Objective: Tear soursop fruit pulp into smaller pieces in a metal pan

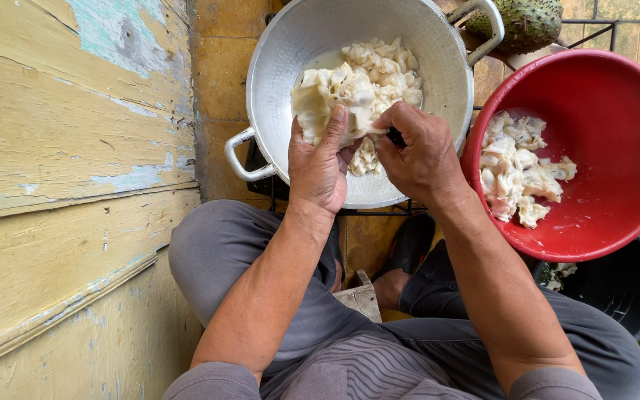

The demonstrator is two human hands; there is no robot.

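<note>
My left hand (320, 167) holds a large lump of white fruit pulp (327, 100) over a round metal pot (283, 52). My right hand (418, 152) is pinched at the lump's lower right edge, with a small dark seed-like thing (395, 136) between its fingers. More white pulp pieces (387, 70) lie in the pot with some milky liquid. A red plastic basin (616, 111) to the right holds another heap of white pulp pieces (516, 167).
A green spiky fruit (527, 21) sits behind the pot. A black bucket (624, 285) stands under the red basin. A worn yellow wooden wall (61, 185) fills the left. My grey-trousered knees and dark shoes (409, 244) are below, on yellow floor tiles.
</note>
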